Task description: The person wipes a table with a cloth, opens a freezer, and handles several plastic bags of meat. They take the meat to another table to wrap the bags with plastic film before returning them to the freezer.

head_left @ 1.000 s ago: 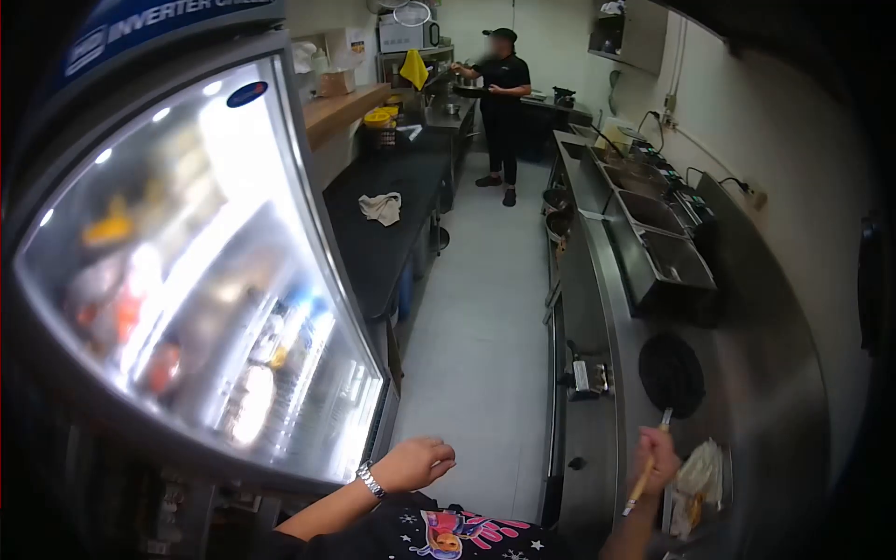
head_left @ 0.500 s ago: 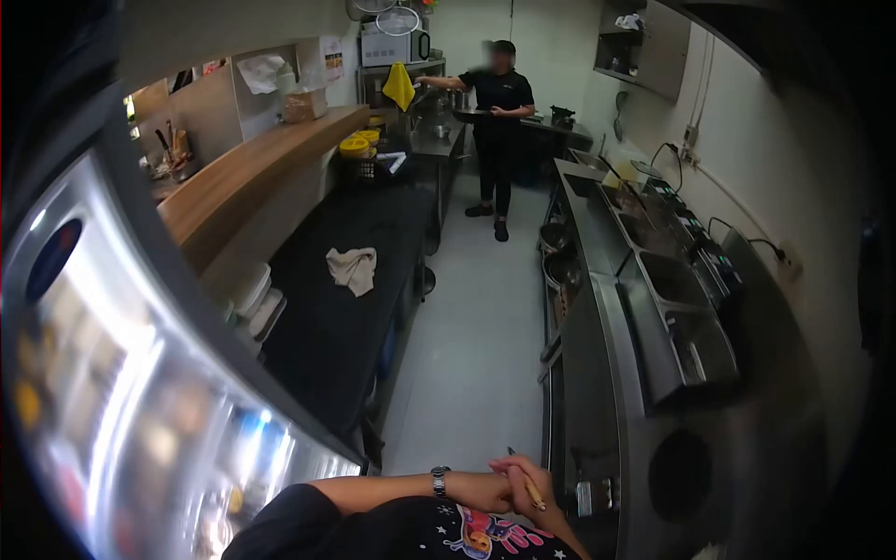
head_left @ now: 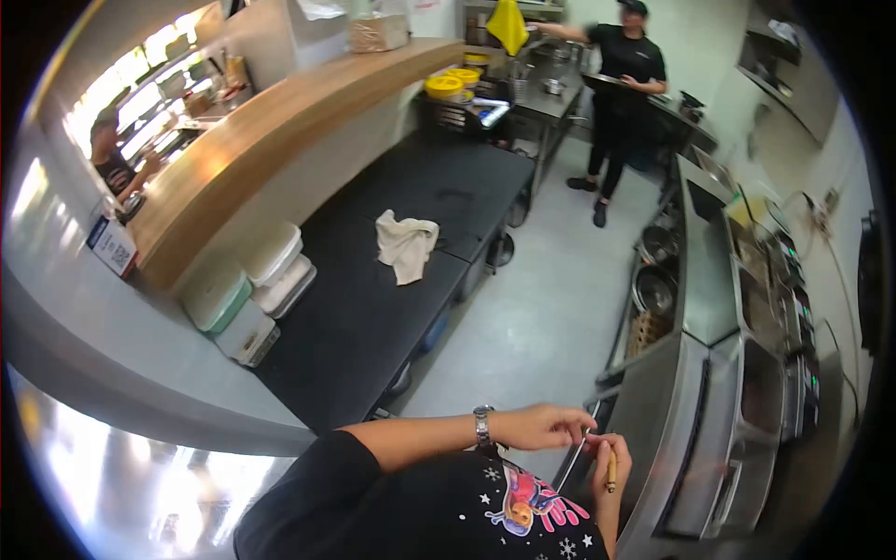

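My left hand (head_left: 543, 427), with a metal-banded watch (head_left: 483, 426) at the wrist, reaches across in front of my chest. Its fingers are loosely bent and apart, with the tips close to or touching my right fingertips. My right hand (head_left: 609, 455) is closed round a slim tool with a tan, wood-like handle (head_left: 612, 472); the fingers hide most of it, so its kind cannot be made out. Both hands are over the aisle floor, beside the steel counter on the right.
A cream cloth (head_left: 407, 245) lies on the black-topped counter (head_left: 345, 317) at left, near stacked lidded containers (head_left: 271, 254). Steel basins (head_left: 761, 383) line the right counter. Down the aisle (head_left: 532, 308) stands a co-worker (head_left: 627, 93) holding a dark pan. Another person (head_left: 114, 168) is beyond the wooden ledge.
My view has turned left and dipped, so the room has shifted right. My hands, overlapping before, have drawn apart; the left one now lies left of the right one, fingertips close together.
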A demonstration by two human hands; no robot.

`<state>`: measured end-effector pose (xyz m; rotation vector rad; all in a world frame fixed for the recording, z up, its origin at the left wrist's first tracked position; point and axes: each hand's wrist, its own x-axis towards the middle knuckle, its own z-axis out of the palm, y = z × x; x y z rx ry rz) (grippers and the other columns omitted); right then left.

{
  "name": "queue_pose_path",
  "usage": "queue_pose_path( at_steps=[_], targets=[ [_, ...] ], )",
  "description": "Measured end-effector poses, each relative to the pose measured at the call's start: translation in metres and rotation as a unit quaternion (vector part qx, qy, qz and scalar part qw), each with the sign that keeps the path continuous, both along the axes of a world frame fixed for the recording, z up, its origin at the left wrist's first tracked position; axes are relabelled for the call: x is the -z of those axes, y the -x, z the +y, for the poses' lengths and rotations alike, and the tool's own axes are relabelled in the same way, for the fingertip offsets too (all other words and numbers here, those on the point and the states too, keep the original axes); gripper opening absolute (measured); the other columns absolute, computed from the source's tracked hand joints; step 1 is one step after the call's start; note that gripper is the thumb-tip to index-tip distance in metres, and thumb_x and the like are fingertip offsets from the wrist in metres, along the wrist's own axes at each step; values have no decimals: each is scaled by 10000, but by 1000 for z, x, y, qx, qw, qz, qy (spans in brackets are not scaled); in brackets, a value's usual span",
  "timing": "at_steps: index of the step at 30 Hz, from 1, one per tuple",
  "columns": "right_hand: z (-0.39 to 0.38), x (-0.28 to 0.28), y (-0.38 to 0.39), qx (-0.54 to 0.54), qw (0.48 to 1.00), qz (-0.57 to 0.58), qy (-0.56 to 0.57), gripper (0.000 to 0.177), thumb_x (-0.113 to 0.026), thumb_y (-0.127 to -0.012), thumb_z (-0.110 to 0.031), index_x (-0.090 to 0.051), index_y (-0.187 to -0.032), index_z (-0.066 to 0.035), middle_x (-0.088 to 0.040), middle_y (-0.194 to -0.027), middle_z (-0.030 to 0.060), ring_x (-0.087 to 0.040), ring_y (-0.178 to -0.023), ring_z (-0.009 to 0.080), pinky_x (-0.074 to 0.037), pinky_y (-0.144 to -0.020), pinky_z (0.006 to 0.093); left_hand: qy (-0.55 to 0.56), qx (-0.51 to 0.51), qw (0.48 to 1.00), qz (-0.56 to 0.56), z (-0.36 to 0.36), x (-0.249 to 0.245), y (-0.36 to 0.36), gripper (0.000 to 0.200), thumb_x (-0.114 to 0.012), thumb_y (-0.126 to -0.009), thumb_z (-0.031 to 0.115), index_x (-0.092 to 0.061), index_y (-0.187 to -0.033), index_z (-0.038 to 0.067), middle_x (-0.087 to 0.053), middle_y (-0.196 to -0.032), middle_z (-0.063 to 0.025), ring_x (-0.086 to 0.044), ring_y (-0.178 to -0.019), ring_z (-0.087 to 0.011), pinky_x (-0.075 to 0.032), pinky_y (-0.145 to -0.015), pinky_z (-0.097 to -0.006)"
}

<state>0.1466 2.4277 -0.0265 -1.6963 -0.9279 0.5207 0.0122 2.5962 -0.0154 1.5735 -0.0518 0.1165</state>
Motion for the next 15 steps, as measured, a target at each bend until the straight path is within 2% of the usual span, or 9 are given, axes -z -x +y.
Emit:
queue_pose_path(
  at_steps=[3,5,8,10,12,14,15],
  targets=[
    [46,0,-49,-28,999,42,-15,173,-416,-920,-82,-537,-845,17,-638,-806,103,-616,-688,144,-492,-656,262,-56,-135,988,58,61,4,-6,410,-497,-863,74,-459,-1270,106,-602,-1009,-50,-548,-850,-106,-452,-777,-271],
    [82,1,-77,-69,997,20,-21,163,-422,-914,-76,-535,-840,16,-639,-780,101,-617,-682,145,-492,-654,263,-77,-198,972,103,93,3,2,398,-506,-866,82,-467,-1262,101,-605,-1014,-45,-550,-845,-101,-452,-786,-268],
    [132,0,-103,-110,994,-26,-3,147,-435,-902,-64,-533,-829,17,-640,-735,103,-621,-671,157,-490,-649,266,-66,-304,939,148,133,31,16,382,-513,-869,92,-479,-1249,91,-605,-1032,-43,-548,-862,-89,-452,-796,-264],
    [172,-7,-110,-141,988,-56,-7,154,-435,-898,-59,-531,-810,22,-638,-706,100,-620,-652,166,-489,-646,270,-85,-351,913,190,157,47,25,385,-530,-854,106,-488,-1235,77,-603,-1064,-73,-571,-905,-134,-457,-822,-299],
    [202,24,-137,-204,977,-47,31,169,-498,-893,-146,-536,-961,4,-642,-914,126,-630,-785,183,-508,-677,288,-127,-398,880,227,186,68,34,400,-542,-845,125,-484,-1237,72,-591,-1094,-108,-574,-953,-176,-453,-847,-335],
    [238,53,-153,-231,973,8,12,206,-447,-924,-166,-524,-971,19,-615,-867,129,-599,-784,184,-497,-720,298,-225,-416,834,283,221,86,40,465,-560,-831,170,-448,-1272,75,-531,-1187,-159,-518,-1092,-262,-421,-910,-387],
    [251,60,-155,-231,970,-65,46,276,-441,-932,-220,-575,-971,18,-635,-882,134,-613,-794,221,-500,-715,325,-225,-423,822,307,241,90,44,500,-565,-828,188,-420,-1296,90,-473,-1244,-171,-465,-1141,-296,-403,-932,-401]
  ],
)
